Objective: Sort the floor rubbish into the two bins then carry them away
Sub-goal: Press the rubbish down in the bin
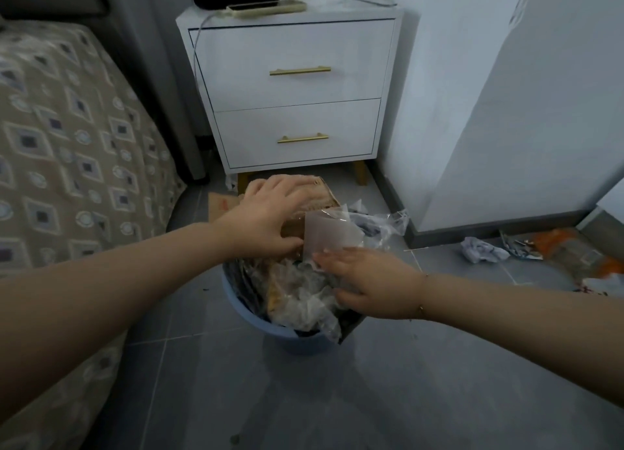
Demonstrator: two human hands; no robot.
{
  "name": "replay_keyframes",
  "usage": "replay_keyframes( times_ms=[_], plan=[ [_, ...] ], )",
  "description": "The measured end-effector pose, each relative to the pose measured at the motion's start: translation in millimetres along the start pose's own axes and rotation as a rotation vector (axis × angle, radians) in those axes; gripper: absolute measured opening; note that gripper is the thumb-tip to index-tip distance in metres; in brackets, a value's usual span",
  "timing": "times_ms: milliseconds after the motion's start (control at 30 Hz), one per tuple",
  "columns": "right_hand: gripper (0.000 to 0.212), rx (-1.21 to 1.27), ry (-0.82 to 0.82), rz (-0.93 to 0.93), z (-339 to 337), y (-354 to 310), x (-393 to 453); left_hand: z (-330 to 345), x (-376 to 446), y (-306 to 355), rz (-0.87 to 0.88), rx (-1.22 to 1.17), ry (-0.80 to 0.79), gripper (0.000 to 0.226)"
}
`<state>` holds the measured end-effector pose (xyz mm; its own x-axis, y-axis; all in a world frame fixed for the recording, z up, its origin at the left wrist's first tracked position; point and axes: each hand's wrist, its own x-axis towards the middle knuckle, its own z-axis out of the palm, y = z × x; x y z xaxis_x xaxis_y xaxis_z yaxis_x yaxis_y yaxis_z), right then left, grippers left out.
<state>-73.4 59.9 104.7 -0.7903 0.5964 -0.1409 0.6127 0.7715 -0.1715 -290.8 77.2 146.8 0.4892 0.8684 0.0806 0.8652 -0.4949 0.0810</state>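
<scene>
Over the round blue bin (297, 338), crammed with crinkled clear plastic (300, 301), the left hand (270, 213) grips corrugated cardboard (320, 196). The right hand (368, 280) presses down, fingers straight.

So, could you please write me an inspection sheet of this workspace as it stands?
Surface: grey tiled floor, some specks on it.
Job's things: blue bin heaped above its rim with plastic wrappers; cardboard piece at its far side; second bin not seen.
Clutter: crumpled paper and orange wrapper lying on the floor to the right.
Hands: left hand grips the cardboard; right hand rests on the wrappers, fingers straight.
Cables: white cable hanging down the nightstand front.
Surroundings: white nightstand, patterned bed cover, white wall.
</scene>
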Motion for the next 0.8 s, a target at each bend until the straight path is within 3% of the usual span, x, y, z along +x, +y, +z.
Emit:
replay_keyframes(
  times_ms=[67, 133, 267, 400, 567, 700, 800],
  plan=[
    [0.061, -0.038, 0.02, -0.034, 2, 1, -2, 7, -6, 7, 0.279, 0.111, 0.122, 0.049],
    [0.061, -0.056, 0.041, -0.076, 5, 3, -8, 19, -9, 5, 0.408, 0.278, 0.102, 0.041],
    [0.053, -0.089, 0.153, -0.113, 1, 9, -28, 35, -19, -3, 0.33, 0.51, -0.001, 0.049],
    [0.037, -0.103, 0.355, -0.114, -7, 29, -35, 45, -23, 12, 0.225, 0.465, -0.176, 0.055],
    [0.043, -0.103, 0.196, -0.044, -10, 46, -30, 45, -11, 33, 0.189, 0.518, -0.357, 0.05],
    [0.045, -0.066, 0.093, -0.029, -6, 45, -20, 45, 7, 60, 0.348, 0.744, -0.507, 0.026],
    [0.047, -0.085, 0.03, 0.0, -10, 43, -16, 49, 24, 67, 0.359, 0.707, -0.566, 0.03]
  ],
)
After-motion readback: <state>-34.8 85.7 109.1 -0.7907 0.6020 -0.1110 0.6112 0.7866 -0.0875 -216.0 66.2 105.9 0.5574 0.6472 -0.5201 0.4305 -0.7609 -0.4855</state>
